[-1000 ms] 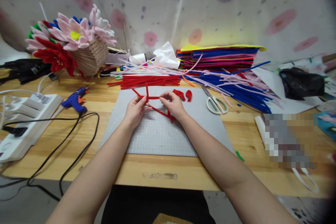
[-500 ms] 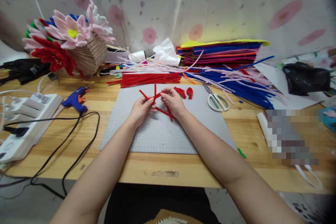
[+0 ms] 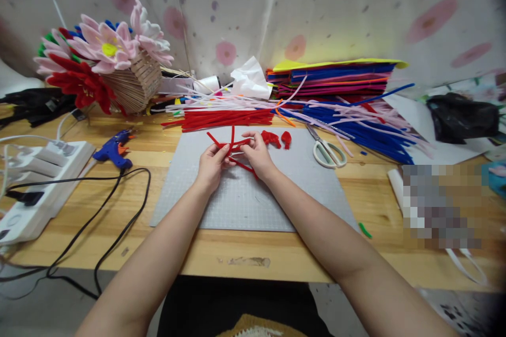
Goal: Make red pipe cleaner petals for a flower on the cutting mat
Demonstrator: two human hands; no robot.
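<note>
Several red pipe cleaners (image 3: pixel 233 136) cross each other above the grey cutting mat (image 3: pixel 253 202). Thumb and fingers of my left hand (image 3: pixel 214 165) pinch them near the crossing, with their ends sticking out up and to the left. My right hand (image 3: pixel 259 155) is closed on the red strands at the right side; its fingertips partly hide them. Another red length slants down to the right below the fingers. Shaped red pipe-cleaner pieces (image 3: pixel 285 140) lie on the mat just beyond my right hand.
White-handled scissors (image 3: pixel 329 152) rest at the mat's right edge. Behind lie red pipe cleaners (image 3: pixel 227 120) and a blue bundle (image 3: pixel 379 137). On the left are a blue glue gun (image 3: pixel 113 150), its black cable, a power strip (image 3: pixel 43 189) and a flower basket (image 3: pixel 136 81).
My left hand has shifted slightly left with the red pipe cleaners. The right fingers have changed their hold, and the strand between the hands now lies flatter.
</note>
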